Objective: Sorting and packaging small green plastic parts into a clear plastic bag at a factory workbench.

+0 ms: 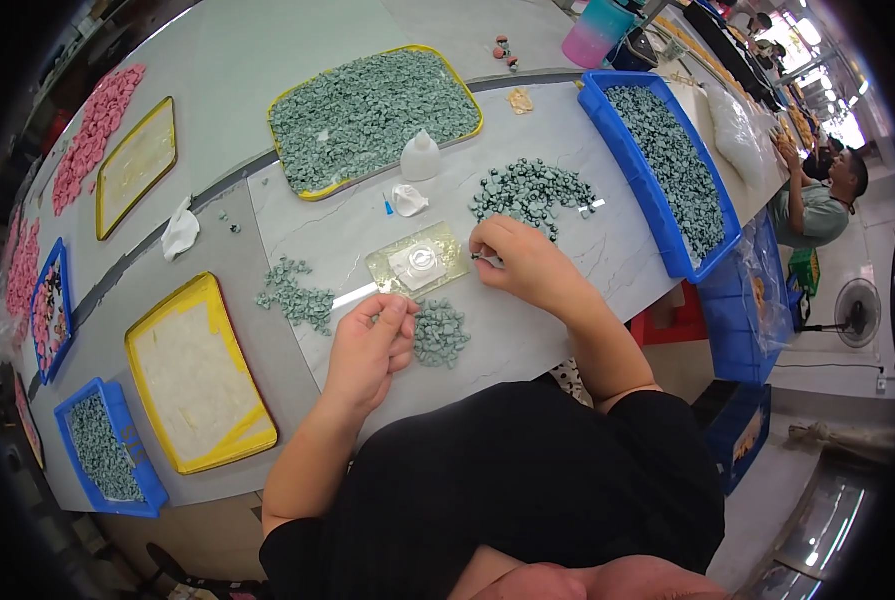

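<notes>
My right hand (pixel 533 262) pinches a small dark-and-green piece (pixel 478 257) between thumb and fingertips, just right of a clear yellowish block (pixel 383 268). On that block lies a white pad with a round white cap-like thing (pixel 423 260) on it. My left hand (pixel 371 345) is closed in a pinch at the block's near-left corner; what its fingertips hold, if anything, is too small to make out. Beside it is a small pile of pale green pieces (pixel 441 333), with another green pile (pixel 298 293) farther left. Darker green pieces (pixel 533 195) are spread beyond my right hand.
A yellow-rimmed tray of green pieces (pixel 373 115) lies at the back, near a white squeeze bottle (pixel 421 158) and crumpled white tissue (pixel 409 200). Blue bins stand right (pixel 668 180) and far left (pixel 108 450). A yellow-edged tray (pixel 203 380) lies left. A person (pixel 818 200) works at far right.
</notes>
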`<state>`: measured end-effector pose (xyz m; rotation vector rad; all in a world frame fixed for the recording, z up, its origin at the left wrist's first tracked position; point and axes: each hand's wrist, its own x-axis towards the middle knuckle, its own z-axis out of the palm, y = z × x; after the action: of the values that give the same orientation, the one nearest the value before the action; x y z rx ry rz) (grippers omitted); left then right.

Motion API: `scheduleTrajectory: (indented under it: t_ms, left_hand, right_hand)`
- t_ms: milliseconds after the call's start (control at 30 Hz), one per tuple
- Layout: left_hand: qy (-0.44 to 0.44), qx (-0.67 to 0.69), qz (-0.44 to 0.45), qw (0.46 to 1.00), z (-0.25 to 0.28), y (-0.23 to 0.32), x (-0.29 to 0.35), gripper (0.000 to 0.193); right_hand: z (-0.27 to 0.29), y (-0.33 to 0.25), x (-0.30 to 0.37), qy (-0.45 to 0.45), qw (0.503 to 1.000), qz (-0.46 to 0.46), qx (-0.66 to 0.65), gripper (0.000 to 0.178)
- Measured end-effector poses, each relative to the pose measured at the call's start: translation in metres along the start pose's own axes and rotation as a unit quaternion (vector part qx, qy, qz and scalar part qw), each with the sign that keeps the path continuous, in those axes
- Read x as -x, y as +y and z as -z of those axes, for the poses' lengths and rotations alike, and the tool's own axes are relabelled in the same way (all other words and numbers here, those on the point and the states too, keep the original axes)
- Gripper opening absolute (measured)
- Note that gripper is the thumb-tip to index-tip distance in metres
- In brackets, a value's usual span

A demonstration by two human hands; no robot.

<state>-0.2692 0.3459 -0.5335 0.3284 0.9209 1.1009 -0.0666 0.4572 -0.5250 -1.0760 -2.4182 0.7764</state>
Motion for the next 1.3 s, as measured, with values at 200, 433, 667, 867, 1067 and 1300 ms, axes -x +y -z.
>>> scheduleTrajectory:
  t_ms: [200,433,667,867,1067,1300]
  left_hand:
    - [-0.012,-0.055,0.021,0.998,0.007,-0.001,0.011,0.017]
    - [-0.021,-0.016,0.005,1.000,0.017,0.001,0.015,0.017]
    - [0.016,-0.069,-0.027,0.997,0.014,0.004,0.018,0.016]
    - [0.006,-0.037,-0.007,0.999,0.013,0.007,0.016,0.018]
    - [0.023,-0.025,-0.023,0.999,0.021,0.007,0.010,0.018]
    - [0.009,0.041,-0.005,0.999,0.035,0.006,0.004,0.021]
  right_hand:
    - [-0.022,-0.038,-0.002,-0.021,0.988,0.099,-0.116,0.014]
    - [-0.039,-0.058,-0.003,0.044,0.966,0.242,-0.075,0.023]
    - [-0.040,-0.055,-0.005,0.073,0.954,0.291,-0.024,0.025]
    - [-0.033,-0.041,-0.011,0.078,0.952,0.296,0.022,0.027]
    - [-0.034,-0.033,-0.020,0.093,0.935,0.310,0.147,0.029]
    - [-0.042,-0.033,-0.026,0.121,0.914,0.340,0.188,0.020]
